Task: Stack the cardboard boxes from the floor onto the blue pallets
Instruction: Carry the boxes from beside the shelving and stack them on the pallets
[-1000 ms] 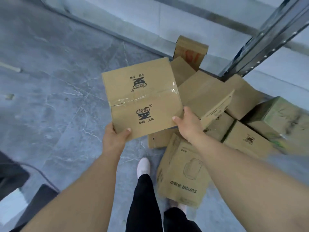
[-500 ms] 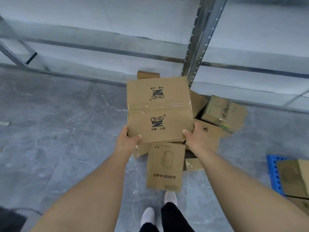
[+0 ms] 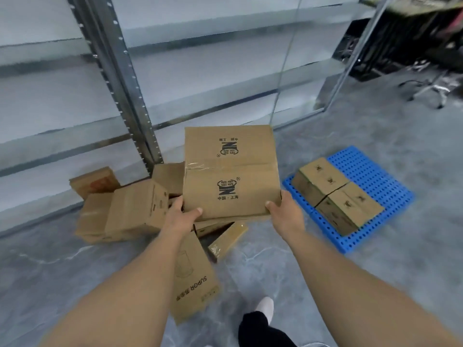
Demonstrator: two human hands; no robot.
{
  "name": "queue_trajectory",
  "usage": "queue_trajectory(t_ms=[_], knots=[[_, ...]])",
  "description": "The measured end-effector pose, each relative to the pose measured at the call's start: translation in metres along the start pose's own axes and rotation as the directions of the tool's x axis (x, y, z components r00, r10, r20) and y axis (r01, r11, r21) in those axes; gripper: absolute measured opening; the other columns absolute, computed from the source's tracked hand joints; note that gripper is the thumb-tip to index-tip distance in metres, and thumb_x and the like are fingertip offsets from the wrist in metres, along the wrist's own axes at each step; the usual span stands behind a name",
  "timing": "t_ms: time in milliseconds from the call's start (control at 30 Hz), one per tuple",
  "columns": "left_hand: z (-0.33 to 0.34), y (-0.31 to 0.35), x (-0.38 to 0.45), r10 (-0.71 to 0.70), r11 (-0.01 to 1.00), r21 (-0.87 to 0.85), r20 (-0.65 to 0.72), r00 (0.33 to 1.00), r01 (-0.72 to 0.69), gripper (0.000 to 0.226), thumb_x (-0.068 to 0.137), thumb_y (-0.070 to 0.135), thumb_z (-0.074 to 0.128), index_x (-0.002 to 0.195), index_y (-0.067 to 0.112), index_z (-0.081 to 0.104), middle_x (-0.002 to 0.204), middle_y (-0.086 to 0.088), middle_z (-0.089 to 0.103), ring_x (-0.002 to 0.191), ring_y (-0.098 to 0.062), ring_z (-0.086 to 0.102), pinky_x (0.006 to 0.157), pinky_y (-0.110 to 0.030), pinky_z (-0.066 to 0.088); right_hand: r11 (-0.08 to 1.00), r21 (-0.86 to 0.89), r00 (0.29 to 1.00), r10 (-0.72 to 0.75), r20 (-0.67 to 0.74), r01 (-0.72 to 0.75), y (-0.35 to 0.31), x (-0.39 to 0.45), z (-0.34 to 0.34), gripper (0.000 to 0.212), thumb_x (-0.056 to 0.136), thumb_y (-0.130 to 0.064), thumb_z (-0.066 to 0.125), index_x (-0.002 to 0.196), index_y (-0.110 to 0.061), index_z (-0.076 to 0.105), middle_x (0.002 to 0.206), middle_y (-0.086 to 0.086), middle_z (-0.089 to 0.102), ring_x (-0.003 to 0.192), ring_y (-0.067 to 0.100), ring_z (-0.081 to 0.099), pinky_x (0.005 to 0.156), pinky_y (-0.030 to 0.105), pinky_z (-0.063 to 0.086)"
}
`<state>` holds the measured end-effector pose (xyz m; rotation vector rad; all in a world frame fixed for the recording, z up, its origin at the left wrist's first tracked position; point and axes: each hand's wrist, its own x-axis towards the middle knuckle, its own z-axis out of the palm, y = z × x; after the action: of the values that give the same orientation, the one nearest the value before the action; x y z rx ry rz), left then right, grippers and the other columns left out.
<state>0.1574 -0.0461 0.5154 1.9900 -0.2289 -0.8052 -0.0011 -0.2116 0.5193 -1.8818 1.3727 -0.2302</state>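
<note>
Both hands grip one cardboard box (image 3: 231,172) by its near corners.
Left hand (image 3: 181,216), right hand (image 3: 285,212); blue pallet (image 3: 375,171) lies to the right.

The held cardboard box (image 3: 230,171) is plain brown with black printed logos (one upside down). Right of it, the pallet (image 3: 370,171) is bright blue, dotted with dark holes. The floor (image 3: 375,246) beneath is grey, white-veined.

1 held box (image 3: 230,171); 2 boxes on pallet (image 3: 337,194); 1 blue pallet (image 3: 370,171); 2 hands (image 3: 181,216).
</note>
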Motion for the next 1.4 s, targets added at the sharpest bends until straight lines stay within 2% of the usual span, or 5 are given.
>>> queue_trajectory(t_ms=[167,433,700,1000,1400], knots=[[0.075,0.042,-0.007,0.094,0.995,0.021,0.192,0.977,-0.1,0.053,0.087,0.017,0.063,0.136,0.013,0.042,0.129,-0.006,0.054,0.109,-0.022,0.053,0.1,-0.038,0.043,0.992,0.08,0.982,0.106,-0.154,-0.094,0.047,-0.006,-0.072,0.037,0.092,-0.024,0.049,0.127,-0.015,0.042,0.098,0.002,0.054,0.081,0.02,0.051,0.068,0.031,0.04],[0.212,0.105,-0.029,0.198,0.953,0.133,0.402,0.894,-0.271,0.035,0.087,0.013,0.062,0.119,0.014,0.05,0.111,-0.005,0.057,0.097,-0.021,0.054,0.093,-0.035,0.045,0.954,0.214,0.904,0.272,-0.33,-0.21,0.134,-0.001,-0.177,0.036,0.092,-0.022,0.049,0.126,-0.013,0.044,0.107,0.006,0.057,0.084,0.019,0.045,0.07,0.03,0.036],[0.371,0.154,-0.064,0.228,0.914,0.187,0.497,0.837,-0.36,0.036,0.087,0.012,0.061,0.121,0.01,0.049,0.115,-0.008,0.058,0.093,-0.021,0.051,0.08,-0.029,0.038,0.895,0.328,0.828,0.418,-0.374,-0.303,0.235,0.025,-0.288,0.037,0.092,-0.024,0.048,0.126,-0.01,0.043,0.109,0.01,0.058,0.092,0.027,0.053,0.074,0.034,0.042],[0.523,0.193,-0.089,0.237,0.869,0.229,0.586,0.775,-0.439,0.038,0.085,0.019,0.062,0.121,0.017,0.049,0.121,-0.006,0.058,0.105,-0.024,0.055,0.093,-0.04,0.045,0.87,0.344,0.76,0.481,-0.436,-0.353,0.33,0.06,-0.393,0.036,0.093,-0.024,0.048,0.126,-0.009,0.044,0.111,0.013,0.059,0.097,0.03,0.054,0.07,0.032,0.038],[0.673,0.243,-0.062,0.194,0.853,0.253,0.658,0.727,-0.457,0.04,0.088,0.023,0.06,0.125,0.019,0.048,0.123,-0.001,0.058,0.103,-0.021,0.054,0.083,-0.035,0.044,0.804,0.448,0.677,0.581,-0.451,-0.392,0.405,0.148,-0.472,0.036,0.093,-0.024,0.047,0.126,-0.011,0.045,0.109,0.008,0.058,0.08,0.021,0.046,0.062,0.029,0.033]])
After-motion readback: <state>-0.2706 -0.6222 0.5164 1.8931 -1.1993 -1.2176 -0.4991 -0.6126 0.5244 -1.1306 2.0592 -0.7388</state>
